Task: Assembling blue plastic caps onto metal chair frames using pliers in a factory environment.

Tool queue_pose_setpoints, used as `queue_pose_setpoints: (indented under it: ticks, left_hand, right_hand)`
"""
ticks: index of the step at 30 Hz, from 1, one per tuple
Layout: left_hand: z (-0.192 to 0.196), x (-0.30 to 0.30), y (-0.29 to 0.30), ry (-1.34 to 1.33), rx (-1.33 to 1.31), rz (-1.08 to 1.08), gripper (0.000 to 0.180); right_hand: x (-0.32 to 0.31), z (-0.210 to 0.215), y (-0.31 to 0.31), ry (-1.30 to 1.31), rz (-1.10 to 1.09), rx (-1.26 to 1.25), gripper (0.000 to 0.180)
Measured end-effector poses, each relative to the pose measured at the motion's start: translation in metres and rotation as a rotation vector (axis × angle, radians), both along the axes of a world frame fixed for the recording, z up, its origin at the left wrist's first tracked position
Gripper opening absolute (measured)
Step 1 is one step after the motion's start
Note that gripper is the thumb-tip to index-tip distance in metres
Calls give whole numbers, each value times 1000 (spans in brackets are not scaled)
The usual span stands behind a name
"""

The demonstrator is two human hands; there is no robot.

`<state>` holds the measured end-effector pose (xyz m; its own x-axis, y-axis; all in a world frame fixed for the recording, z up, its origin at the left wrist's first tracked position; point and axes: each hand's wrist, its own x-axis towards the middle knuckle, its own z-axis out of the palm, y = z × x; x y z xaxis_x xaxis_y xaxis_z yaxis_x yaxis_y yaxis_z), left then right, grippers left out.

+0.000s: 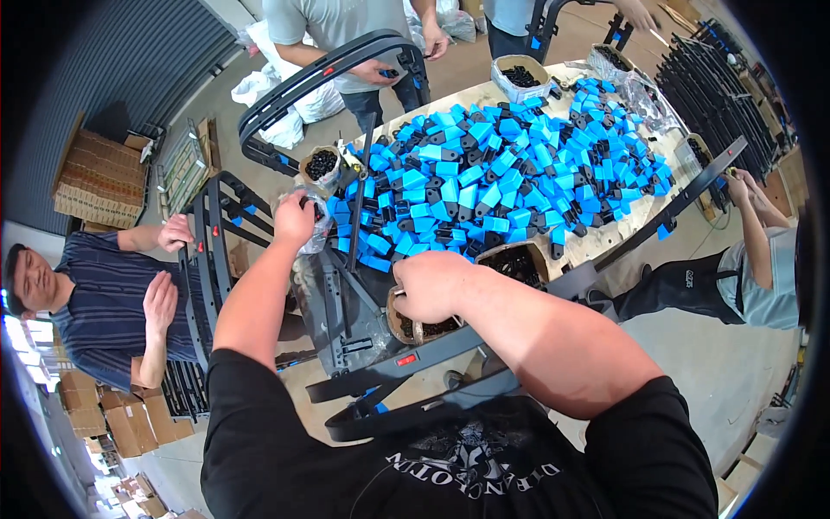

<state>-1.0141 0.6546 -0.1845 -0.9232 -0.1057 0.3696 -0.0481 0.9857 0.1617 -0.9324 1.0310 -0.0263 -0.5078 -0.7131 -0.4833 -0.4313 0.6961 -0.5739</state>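
My left hand [296, 221] is closed at a clear plastic bag [318, 229] on the table's left edge, its fingers curled around something dark I cannot make out. My right hand [432, 284] is a closed fist above the rim of a box of small black parts [419, 327]; what its fingers hold is hidden. A black curved frame [441, 349] with a red mark lies in front of my body, below my right forearm. Beyond my hands spreads a large pile of blue and black plastic pieces [493, 169].
Tubs of black parts stand around the table: one tub [324, 166] at left, another tub [520, 76] at the far side. Co-workers surround the table; one at left has hands by black frames [210, 251]. A long black bar [674, 212] crosses the right edge.
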Motion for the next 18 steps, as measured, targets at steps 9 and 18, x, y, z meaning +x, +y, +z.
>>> queue_pose_setpoints:
  ticks: [9, 18]
  left_hand:
    - [198, 164, 201, -201, 537, -456, 18]
    - [200, 293, 256, 76, 573, -601, 28]
  right_hand:
    - [-3, -23, 11, 131, 22, -5, 39]
    - [-5, -22, 3, 180, 74, 20, 42]
